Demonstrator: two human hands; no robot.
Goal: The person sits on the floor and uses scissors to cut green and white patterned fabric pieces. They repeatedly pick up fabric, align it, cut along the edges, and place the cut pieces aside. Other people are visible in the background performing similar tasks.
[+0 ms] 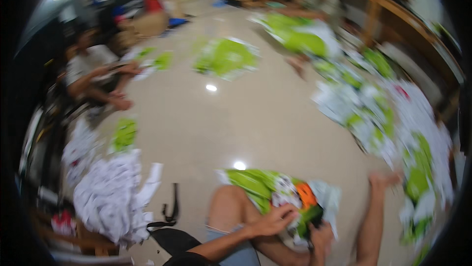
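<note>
In front of me on the floor lies a thin green and white printed sheet [253, 180] with orange and black-and-white patches, cloth or plastic, I cannot tell. My left hand [276, 220] is over its near part, fingers bent and drawn together; what they pinch, if anything, is hidden. Close to its right, my right hand [322, 239] is closed at a dark object [314, 217] on the sheet, too blurred to name. A pale part of the sheet spreads out beyond the right hand. My bent bare leg [228, 207] is beside the left arm.
White cut pieces [110, 192] are heaped at the left, near a black strap [172, 209]. Green and white sheets [364, 108] spread along the right, and another pile [228, 58] lies ahead. One person [96, 69] sits at the far left, another [319, 5] at the far right.
</note>
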